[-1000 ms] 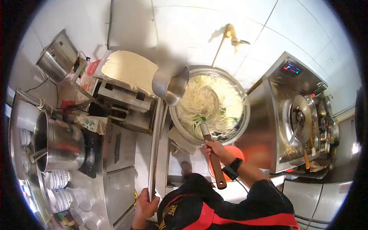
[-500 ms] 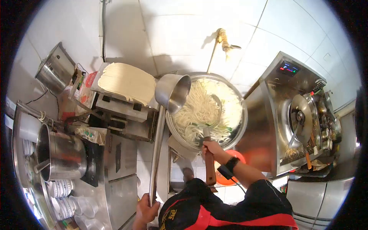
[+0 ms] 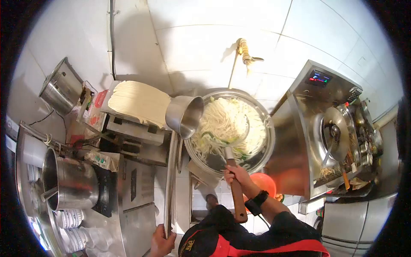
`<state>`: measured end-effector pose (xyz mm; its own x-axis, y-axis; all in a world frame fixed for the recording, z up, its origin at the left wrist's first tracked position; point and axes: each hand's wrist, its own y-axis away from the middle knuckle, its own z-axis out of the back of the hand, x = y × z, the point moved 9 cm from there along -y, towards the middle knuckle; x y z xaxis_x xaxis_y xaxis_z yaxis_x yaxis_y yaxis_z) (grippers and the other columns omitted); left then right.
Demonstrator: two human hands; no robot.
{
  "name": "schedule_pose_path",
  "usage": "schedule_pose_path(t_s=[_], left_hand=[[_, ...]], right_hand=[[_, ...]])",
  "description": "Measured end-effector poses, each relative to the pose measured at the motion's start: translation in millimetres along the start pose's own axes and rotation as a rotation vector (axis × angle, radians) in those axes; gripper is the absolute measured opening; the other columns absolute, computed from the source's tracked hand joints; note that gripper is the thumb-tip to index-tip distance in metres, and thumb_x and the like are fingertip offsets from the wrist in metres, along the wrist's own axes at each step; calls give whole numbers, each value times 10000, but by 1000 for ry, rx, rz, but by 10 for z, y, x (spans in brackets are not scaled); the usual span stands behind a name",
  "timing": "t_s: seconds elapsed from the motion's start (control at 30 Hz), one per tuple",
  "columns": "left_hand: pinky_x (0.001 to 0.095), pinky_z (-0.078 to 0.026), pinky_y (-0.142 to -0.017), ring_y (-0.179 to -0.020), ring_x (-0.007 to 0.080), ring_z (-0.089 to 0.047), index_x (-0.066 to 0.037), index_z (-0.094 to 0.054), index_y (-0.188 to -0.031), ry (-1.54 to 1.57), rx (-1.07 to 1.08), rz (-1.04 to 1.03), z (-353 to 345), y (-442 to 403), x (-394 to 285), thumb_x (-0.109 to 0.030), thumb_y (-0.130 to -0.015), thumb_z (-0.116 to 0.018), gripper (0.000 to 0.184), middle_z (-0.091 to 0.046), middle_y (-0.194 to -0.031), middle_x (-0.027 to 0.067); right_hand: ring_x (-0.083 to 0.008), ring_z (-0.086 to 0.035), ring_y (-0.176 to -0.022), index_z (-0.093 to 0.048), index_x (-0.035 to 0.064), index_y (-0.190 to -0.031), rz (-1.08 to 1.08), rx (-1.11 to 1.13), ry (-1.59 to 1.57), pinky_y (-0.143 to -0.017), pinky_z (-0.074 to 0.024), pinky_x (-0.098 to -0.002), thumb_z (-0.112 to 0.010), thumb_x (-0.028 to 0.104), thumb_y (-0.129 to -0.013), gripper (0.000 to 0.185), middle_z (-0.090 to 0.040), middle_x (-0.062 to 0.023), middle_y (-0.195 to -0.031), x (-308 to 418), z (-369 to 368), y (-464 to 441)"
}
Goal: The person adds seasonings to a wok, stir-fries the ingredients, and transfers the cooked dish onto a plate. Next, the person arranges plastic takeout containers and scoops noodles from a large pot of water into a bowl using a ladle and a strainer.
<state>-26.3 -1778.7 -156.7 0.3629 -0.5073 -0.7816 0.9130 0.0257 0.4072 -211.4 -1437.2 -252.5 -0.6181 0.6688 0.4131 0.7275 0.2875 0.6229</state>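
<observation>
A large round metal pot [image 3: 271,143] holds pale noodles [image 3: 219,118] and some green leaves. My right hand [image 3: 238,174] is closed around the wooden handle [image 3: 238,199] of a strainer [image 3: 245,129], whose bowl lies in the pot, mostly covered by noodles. Down at the bottom, my left hand [image 3: 162,242] grips the long metal handle of a deep ladle [image 3: 174,112]. The ladle's cup is tilted, its mouth facing right, over the pot's left rim. Its inside looks bare where visible.
Left of the pot, a slab of dough [image 3: 139,103] sits on a metal machine. A tall stockpot [image 3: 75,182] stands at lower left near stacked bowls [image 3: 68,218]. To the right is a cooker with a wok [image 3: 336,132]. A tap [image 3: 245,51] hangs above; an orange-red basin [image 3: 263,184] is below.
The strainer has shifted within the pot, and noodles now heap higher over its bowl, with more of its rim showing. The ladle has moved slightly left. The whole view has shifted a little.
</observation>
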Motion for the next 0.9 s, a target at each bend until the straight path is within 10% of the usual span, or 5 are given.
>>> schedule_pose_path(t_s=[0.6,0.7,0.83,0.9], left_hand=[[286,-416,-385,-419,115,-523,-3,-497,-960,240,91,96,89,-1,-265,-77,-823,-598,186,-524,-572,39],[293,-427,-402,-435,123,-533,0,-497,-974,88,75,151,168,60,-355,-81,-823,-605,202,-528,-582,39],[296,-435,-420,-458,129,-546,2,-499,-981,52,91,116,232,105,-235,-82,-821,-617,216,-533,-592,38],[296,-437,-428,-467,128,-547,-5,-506,-983,120,93,96,243,82,-261,-82,-820,-626,217,-542,-609,37]], right_hand=[[-112,-448,-467,-439,66,-873,249,1,131,-411,-398,-285,-560,102,-897,128,-477,-35,-665,-42,-130,1142],[-127,-459,-464,-437,69,-865,312,-328,422,-409,-406,-301,-551,88,-887,117,-471,-28,-643,-109,69,1184],[-110,-453,-469,-456,70,-872,90,-5,264,-435,-422,-263,-519,140,-929,111,-460,-5,-669,-365,341,675],[-96,-441,-489,-468,63,-898,-172,113,-540,-450,-428,-260,-528,142,-938,107,-465,3,-691,-439,91,681]])
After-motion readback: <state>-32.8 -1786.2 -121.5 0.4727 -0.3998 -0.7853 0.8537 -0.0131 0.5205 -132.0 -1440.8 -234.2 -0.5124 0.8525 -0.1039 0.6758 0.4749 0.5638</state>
